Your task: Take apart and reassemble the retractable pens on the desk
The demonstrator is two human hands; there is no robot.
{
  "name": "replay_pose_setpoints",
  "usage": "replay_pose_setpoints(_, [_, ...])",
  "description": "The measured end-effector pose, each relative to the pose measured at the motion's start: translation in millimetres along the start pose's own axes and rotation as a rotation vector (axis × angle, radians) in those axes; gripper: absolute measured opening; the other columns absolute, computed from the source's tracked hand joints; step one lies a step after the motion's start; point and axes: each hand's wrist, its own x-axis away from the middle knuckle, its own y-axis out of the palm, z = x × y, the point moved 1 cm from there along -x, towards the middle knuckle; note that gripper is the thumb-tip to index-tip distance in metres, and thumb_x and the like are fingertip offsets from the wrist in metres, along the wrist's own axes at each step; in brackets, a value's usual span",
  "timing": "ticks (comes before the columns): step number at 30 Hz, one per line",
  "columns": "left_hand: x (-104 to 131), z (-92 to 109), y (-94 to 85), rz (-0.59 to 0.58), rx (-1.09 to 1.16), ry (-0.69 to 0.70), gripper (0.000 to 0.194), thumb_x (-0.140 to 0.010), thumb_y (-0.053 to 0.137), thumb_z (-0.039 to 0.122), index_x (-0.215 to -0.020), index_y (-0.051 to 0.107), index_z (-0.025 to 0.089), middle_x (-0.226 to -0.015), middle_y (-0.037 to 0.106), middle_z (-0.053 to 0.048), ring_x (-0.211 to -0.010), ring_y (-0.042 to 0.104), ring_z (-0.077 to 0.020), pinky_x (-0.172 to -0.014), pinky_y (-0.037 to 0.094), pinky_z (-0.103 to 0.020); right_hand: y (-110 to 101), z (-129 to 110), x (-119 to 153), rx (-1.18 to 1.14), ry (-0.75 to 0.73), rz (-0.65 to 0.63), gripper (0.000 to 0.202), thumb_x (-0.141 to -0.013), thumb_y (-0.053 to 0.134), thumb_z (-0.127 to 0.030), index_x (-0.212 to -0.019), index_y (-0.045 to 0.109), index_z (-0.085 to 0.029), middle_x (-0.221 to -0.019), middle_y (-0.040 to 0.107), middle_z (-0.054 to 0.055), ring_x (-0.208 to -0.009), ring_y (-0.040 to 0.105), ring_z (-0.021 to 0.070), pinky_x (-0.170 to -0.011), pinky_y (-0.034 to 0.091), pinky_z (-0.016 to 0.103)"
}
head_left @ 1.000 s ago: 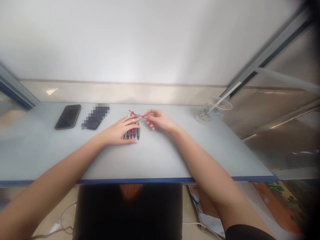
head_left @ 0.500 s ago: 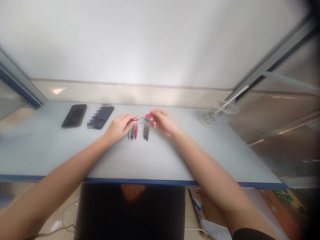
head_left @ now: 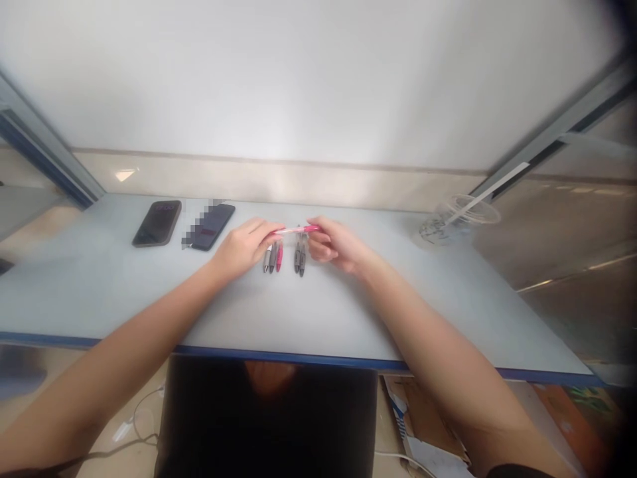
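A pink pen (head_left: pixel 293 230) with a clear middle lies level between my two hands, above the desk. My left hand (head_left: pixel 247 245) pinches its left end, and my right hand (head_left: pixel 331 244) grips the pink right end. Just below my left hand, a silver-tipped pen (head_left: pixel 267 260), a dark grey pen (head_left: pixel 272 257) and another pink pen (head_left: pixel 279 257) lie side by side on the desk. Two dark pens (head_left: pixel 299 260) rest close together beside my right hand. The upper parts of the pens near my left hand are hidden.
On the left of the desk (head_left: pixel 298 312) lie a phone in a dark case (head_left: pixel 158 224) and a second dark phone (head_left: pixel 215 229). A clear plastic cup (head_left: pixel 438 230) with a white straw stands at the right. A wall panel rises behind the desk.
The pink pen between my hands now shows more of its length and lies nearly level. My right hand has its fingers curled in more. The whole view has shifted slightly.
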Motion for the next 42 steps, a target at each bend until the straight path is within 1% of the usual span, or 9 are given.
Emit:
replay_pose_setpoints(6, [1.4, -2.8, -5.1, -0.123, 0.089, -0.205, 0.046, -0.109, 0.039, 0.044, -0.091, 0.073, 0.018, -0.07, 0.064, -0.002, -0.061, 0.054, -0.0159, -0.062, 0.042, -0.028, -0.5, -15.0, 10.6, 0.397, -0.248, 0.003, 0.053, -0.095, 0.067, -0.057, -0.059, 0.051, -0.02, -0.059, 0.052, 0.0, -0.055, 0.042, 0.0113, -0.057, 0.039, 0.028])
replay_pose_setpoints(11, [0.1, -9.5, -9.0, -0.193, 0.14, -0.303, 0.046, -0.107, 0.041, 0.045, -0.094, 0.075, 0.018, -0.07, 0.064, -0.001, -0.059, 0.05, -0.015, -0.06, 0.038, -0.027, -11.6, -9.9, 6.2, 0.415, -0.184, -0.042, 0.048, -0.095, 0.062, -0.063, -0.085, 0.07, -0.017, -0.084, 0.074, 0.008, -0.061, 0.054, 0.0127, -0.062, 0.045, 0.029])
replay_pose_setpoints(17, [0.6, -15.4, -8.2, -0.289, 0.138, -0.324, 0.046, -0.107, 0.04, 0.046, -0.094, 0.075, 0.019, -0.07, 0.065, -0.001, -0.061, 0.054, -0.0167, -0.061, 0.039, -0.028, -16.4, -1.7, 0.2, 0.37, -0.172, -0.1, 0.035, -0.089, 0.076, -0.051, -0.093, 0.071, -0.017, -0.091, 0.076, 0.006, -0.065, 0.055, 0.0118, -0.064, 0.047, 0.027])
replay_pose_setpoints(21, [1.5, -15.0, -8.1, -0.314, 0.159, -0.331, 0.045, -0.106, 0.04, 0.046, -0.088, 0.072, 0.02, -0.066, 0.062, 0.0, -0.059, 0.052, -0.0166, -0.059, 0.037, -0.028, -12.7, -7.2, 5.2, 0.464, -0.123, -0.121, 0.038, -0.098, 0.063, -0.052, -0.088, 0.07, -0.016, -0.086, 0.076, 0.008, -0.06, 0.053, 0.0114, -0.064, 0.047, 0.028])
replay_pose_setpoints(26, [1.9, -12.3, -6.5, -0.311, 0.209, -0.34, 0.046, -0.106, 0.04, 0.048, -0.086, 0.071, 0.02, -0.067, 0.061, -0.001, -0.06, 0.051, -0.0167, -0.058, 0.037, -0.028, -9.4, -10.2, 6.4, 0.48, -0.275, -0.037, 0.019, -0.09, 0.074, -0.037, -0.092, 0.068, -0.019, -0.085, 0.071, 0.003, -0.069, 0.057, 0.0133, -0.065, 0.043, 0.027])
replay_pose_setpoints(31, [2.9, -7.1, 0.7, -0.254, 0.239, -0.369, 0.045, -0.106, 0.041, 0.047, -0.092, 0.072, 0.019, -0.064, 0.054, 0.001, -0.059, 0.047, -0.0157, -0.059, 0.037, -0.027, -13.7, -7.0, 3.3, 0.572, -0.209, -0.018, 0.034, -0.097, 0.061, -0.048, -0.083, 0.066, -0.018, -0.076, 0.067, 0.002, -0.061, 0.051, 0.012, -0.062, 0.041, 0.027])
replay_pose_setpoints(36, [0.5, -4.3, -0.7, -0.246, 0.26, -0.407, 0.046, -0.105, 0.041, 0.047, -0.074, 0.061, 0.02, -0.057, 0.046, 0.003, -0.053, 0.042, -0.0145, -0.054, 0.034, -0.027, -18.5, -6.6, 1.3, 0.548, -0.322, 0.039, 0.032, -0.082, 0.08, -0.044, -0.095, 0.062, -0.02, -0.089, 0.067, 0.001, -0.075, 0.056, 0.0146, -0.068, 0.043, 0.026])
replay_pose_setpoints(40, [-1.8, -3.4, -5.7, -0.234, 0.25, -0.41, 0.047, -0.104, 0.043, 0.046, -0.066, 0.053, 0.02, -0.056, 0.051, 0.002, -0.051, 0.044, -0.0136, -0.056, 0.038, -0.027, -19.5, -5.3, 0.6, 0.622, -0.219, 0.047, 0.037, -0.097, 0.059, -0.053, -0.082, 0.061, -0.019, -0.077, 0.064, 0.002, -0.063, 0.05, 0.0131, -0.063, 0.04, 0.027])
replay_pose_setpoints(42, [-1.5, -4.8, -6.6, -0.233, 0.235, -0.413, 0.047, -0.104, 0.043, 0.046, -0.068, 0.056, 0.02, -0.056, 0.052, 0.002, -0.051, 0.043, -0.0133, -0.056, 0.038, -0.027, -19.3, -5.7, 0.8, 0.586, -0.278, 0.063, 0.028, -0.089, 0.071, -0.046, -0.089, 0.061, -0.02, -0.082, 0.065, 0.001, -0.067, 0.052, 0.0137, -0.065, 0.041, 0.027])
